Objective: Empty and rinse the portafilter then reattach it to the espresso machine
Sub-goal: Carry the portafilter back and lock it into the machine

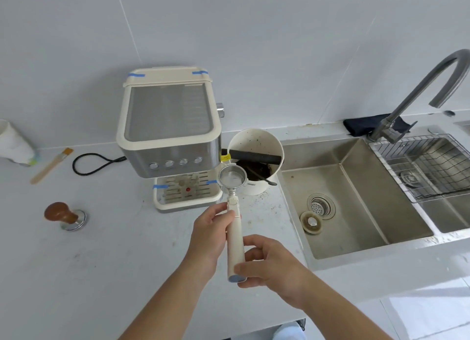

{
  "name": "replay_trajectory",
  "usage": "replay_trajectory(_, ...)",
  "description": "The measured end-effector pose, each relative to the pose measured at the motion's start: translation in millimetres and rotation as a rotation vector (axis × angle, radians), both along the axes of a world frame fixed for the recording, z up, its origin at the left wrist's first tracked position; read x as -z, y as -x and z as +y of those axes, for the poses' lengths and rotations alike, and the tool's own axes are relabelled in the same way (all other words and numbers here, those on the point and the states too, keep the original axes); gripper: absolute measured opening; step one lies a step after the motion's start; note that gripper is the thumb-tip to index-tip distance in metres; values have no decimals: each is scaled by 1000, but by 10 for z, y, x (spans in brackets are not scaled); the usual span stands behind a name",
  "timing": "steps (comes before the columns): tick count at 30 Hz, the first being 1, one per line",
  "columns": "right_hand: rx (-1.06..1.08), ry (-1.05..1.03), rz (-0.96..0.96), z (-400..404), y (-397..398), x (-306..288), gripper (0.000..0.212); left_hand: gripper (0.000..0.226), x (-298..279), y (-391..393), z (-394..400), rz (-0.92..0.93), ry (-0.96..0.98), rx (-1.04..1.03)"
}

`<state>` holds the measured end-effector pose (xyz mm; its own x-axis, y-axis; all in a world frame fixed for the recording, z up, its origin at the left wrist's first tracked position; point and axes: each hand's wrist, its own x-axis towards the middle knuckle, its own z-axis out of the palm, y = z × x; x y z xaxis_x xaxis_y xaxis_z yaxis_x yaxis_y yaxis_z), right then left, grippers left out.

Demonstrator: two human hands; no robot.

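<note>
Gripping portafilter (pixel 233 207) cream handle, left hand (pixel 207 235) and right hand (pixel 269 261) fingers wrapped, round steel basket before espresso machine (pixel 169 139), beside cylindrical knock box (pixel 255 159).

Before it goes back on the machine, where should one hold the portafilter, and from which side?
Probably by the long cream handle of the portafilter, gripped from the near end: it points toward the person, while the metal basket faces the espresso machine. Left hand and right hand hold it there.

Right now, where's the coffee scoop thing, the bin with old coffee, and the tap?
portafilter (pixel 232 178), head view, on its metal basket.
knock box (pixel 254 141), head view, on its inner wall.
faucet (pixel 417 85), head view, on its curved neck.
</note>
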<state>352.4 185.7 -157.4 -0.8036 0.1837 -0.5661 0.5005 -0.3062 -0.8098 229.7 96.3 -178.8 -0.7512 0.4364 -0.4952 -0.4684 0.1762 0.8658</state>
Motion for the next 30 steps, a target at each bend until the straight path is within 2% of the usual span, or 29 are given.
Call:
replay_trajectory(13, -71, 60, -105, -267, 365, 213, 45, 27, 147, 96, -431, -9, 42, 31)
replay_trajectory(17, -101, 74, -126, -363, 426, 292, 44, 18, 199, 125, -561, -4, 74, 7)
replay_trajectory(25, -190, 94, -140, -468, 614, 402, 42, 17, 255, 285, -782, 22, 162, -50)
replay_trajectory(30, -225, 121, -144, -497, 703, 439, 43, 17, 204, 441, -912, 94, 220, 50)
